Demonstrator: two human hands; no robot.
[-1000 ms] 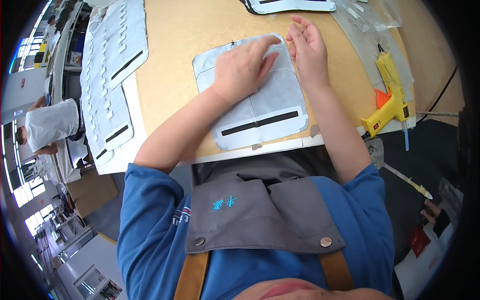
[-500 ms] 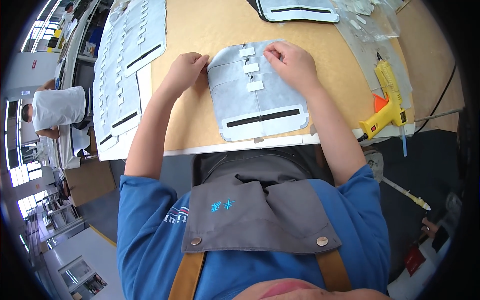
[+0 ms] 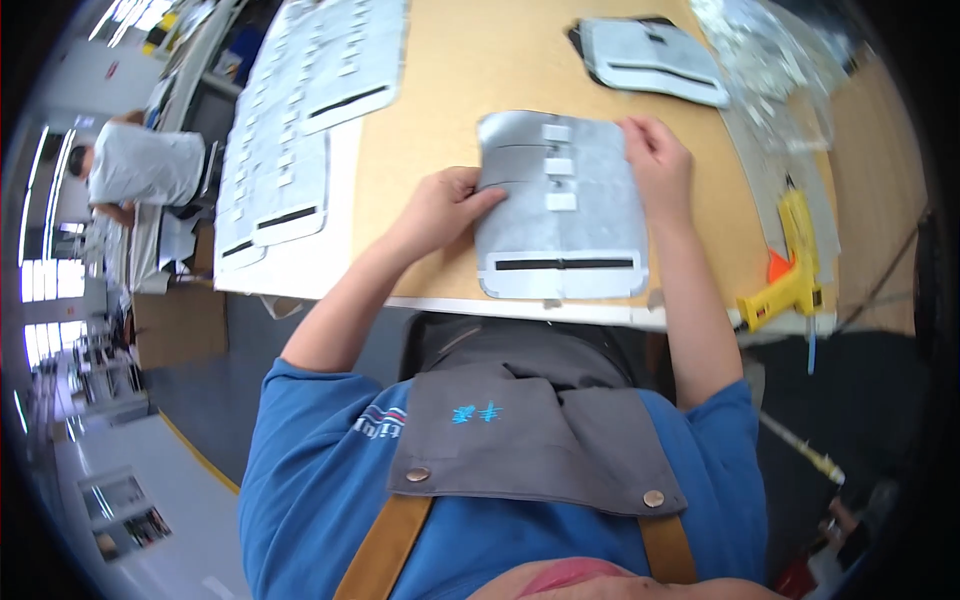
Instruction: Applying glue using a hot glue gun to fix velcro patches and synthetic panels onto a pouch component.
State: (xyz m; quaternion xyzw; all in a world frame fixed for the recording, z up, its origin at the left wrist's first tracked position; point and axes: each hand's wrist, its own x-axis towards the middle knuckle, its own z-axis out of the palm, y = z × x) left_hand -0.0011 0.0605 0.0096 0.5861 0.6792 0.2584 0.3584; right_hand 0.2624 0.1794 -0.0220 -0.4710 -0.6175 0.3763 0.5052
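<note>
A grey fabric-like panel [image 3: 608, 230] with rounded lower corners lies before me at the table's near edge, its upper left part lifted a little. Three small white tabs [image 3: 560, 167] run down its middle, and a black strip [image 3: 525, 265] framed in white crosses its lower end. My left hand [image 3: 440, 210] grips the panel's left edge, thumb on top and fingers partly hidden beneath. At the upper right corner, my right hand [image 3: 662, 170] has its fingers closed on the panel's edge.
Similar panels with rows of white tabs [image 3: 345, 55] overlap at the left. Another grey panel lies on something black [image 3: 655, 65] at the far right. A yellow glue gun [image 3: 795, 255] rests near clear plastic bags [image 3: 770, 60]. A person [image 3: 145, 165] works at a bench further left.
My right hand has gone from beside the tabs to the upper right corner. My left hand has slid down the left edge and gripped it. The panel has turned slightly; the view has shifted.
</note>
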